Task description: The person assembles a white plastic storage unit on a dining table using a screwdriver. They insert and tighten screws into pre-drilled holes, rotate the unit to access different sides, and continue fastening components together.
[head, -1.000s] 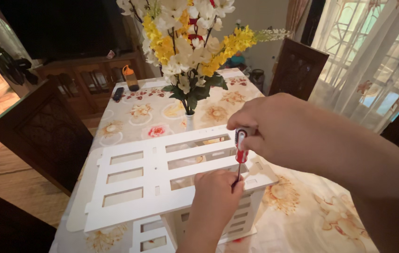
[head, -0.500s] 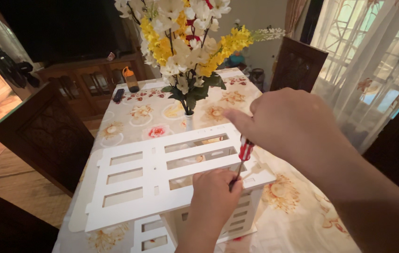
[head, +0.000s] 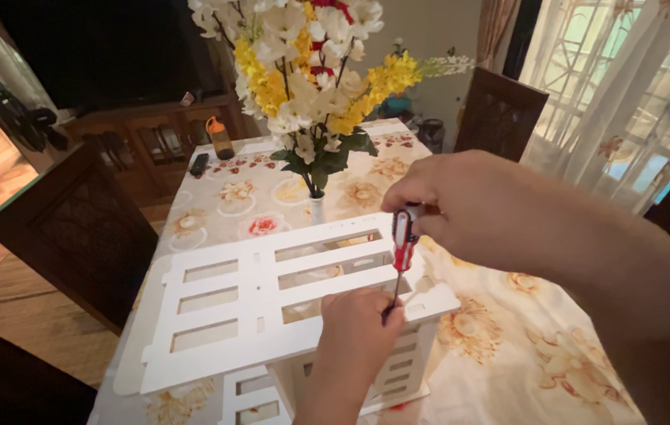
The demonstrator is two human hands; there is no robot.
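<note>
Partly, left hand hides screwdriver tip.

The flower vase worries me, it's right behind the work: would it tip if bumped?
Probably. The vase looks narrow while the bouquet above spreads tall and wide, so it seems top-heavy. It stands just behind the white slatted panel, so a shove there might reach it.

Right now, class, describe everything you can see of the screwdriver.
The screwdriver has a red handle with white panels and a thin dark metal shaft. It stands nearly upright, tip down on the white slatted panel. The right hand grips the handle from above; the left hand steadies the shaft near its hidden tip.
</note>
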